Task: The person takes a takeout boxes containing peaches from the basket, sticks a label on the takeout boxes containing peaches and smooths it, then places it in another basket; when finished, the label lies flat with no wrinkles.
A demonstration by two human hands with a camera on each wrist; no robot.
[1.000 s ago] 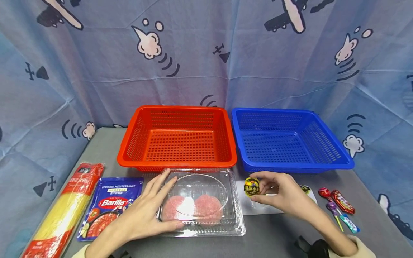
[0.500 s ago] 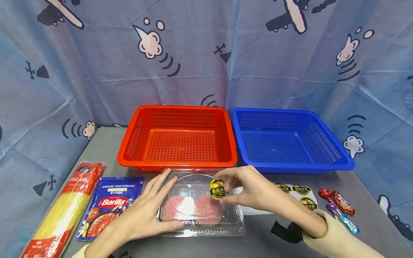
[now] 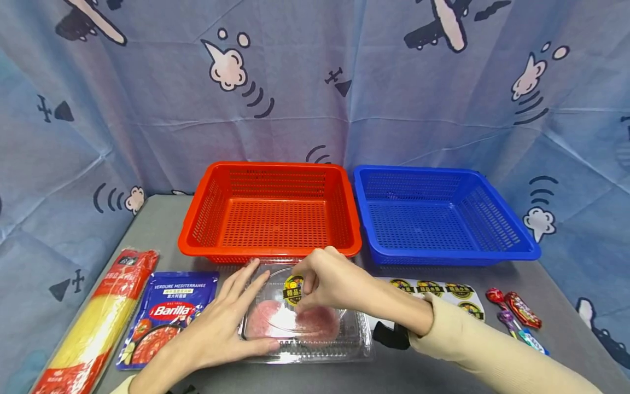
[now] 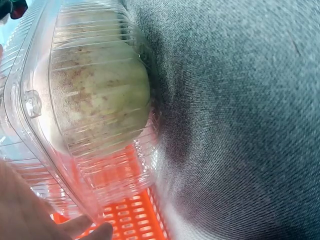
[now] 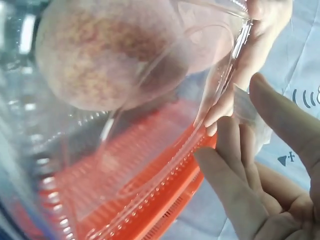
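A clear plastic clamshell box [image 3: 361, 334] lies closed in front of the red basket, with two round pinkish fruits, likely peaches [image 3: 266, 320], inside. My left hand [image 3: 221, 323] rests on the box's left side, fingers spread and thumb out along the front. In the left wrist view a fruit [image 4: 107, 100] shows through the ribbed wall. Over the lid, my right hand [image 3: 334, 279] pinches a round black and yellow sticker [image 3: 292, 290] between thumb and fingers. The right wrist view shows the sticker's pale back [image 5: 247, 107] beside the thumb.
A red basket [image 3: 270, 250] and a blue basket [image 3: 453, 254] stand behind. Left lie a spaghetti pack [image 3: 98, 317] and a Barilla sauce pouch [image 3: 167, 312]. On the right are a sticker sheet [image 3: 443, 300], partly under the right forearm, lollipops [image 3: 494, 295] and wrapped sweets [image 3: 524, 309].
My right hand has carried the sticker leftward from beside the sticker sheet to over the box lid. The left hand has stayed on the box.
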